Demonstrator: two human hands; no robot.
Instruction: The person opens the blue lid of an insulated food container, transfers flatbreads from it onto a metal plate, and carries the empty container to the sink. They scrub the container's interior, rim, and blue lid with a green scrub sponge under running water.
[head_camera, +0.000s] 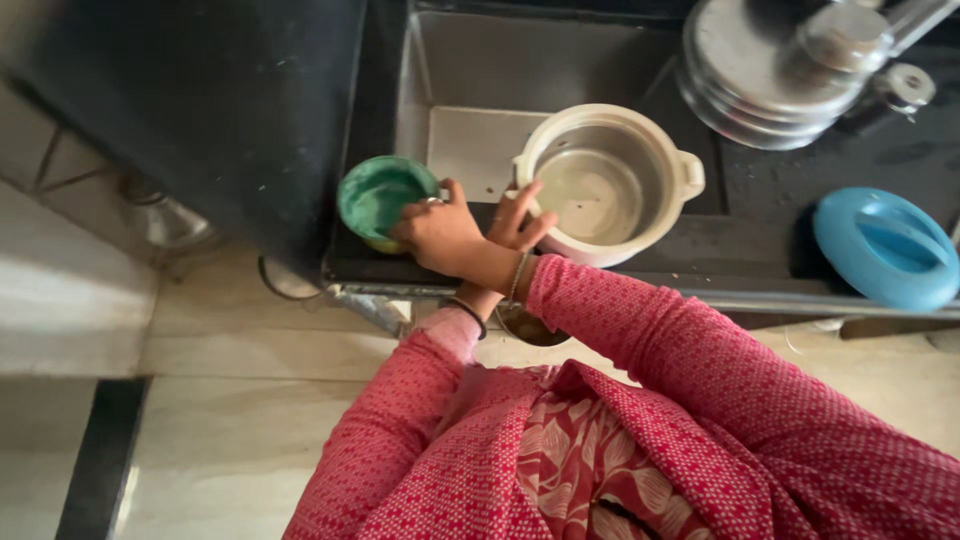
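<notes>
My arms are crossed at the wrists over the front edge of a steel sink (470, 140). My right hand (437, 233) reaches left and grips the near rim of a small green bowl (375, 195), which sits at the sink's front left corner. My left hand (522, 218) comes up from under the right wrist. Its fingers hold the left side handle of a cream-white pot (640, 215). The pot stands upright on the sink's front edge and has a steel inside with nothing in it. Both sleeves are red with small dots.
A black counter (800, 190) surrounds the sink. Stacked steel lids and plates (770, 60) sit at the back right, and a blue lid (885, 250) lies at the right. A steel vessel (530, 328) shows below the counter edge. Pale floor tiles (230, 420) lie to the left.
</notes>
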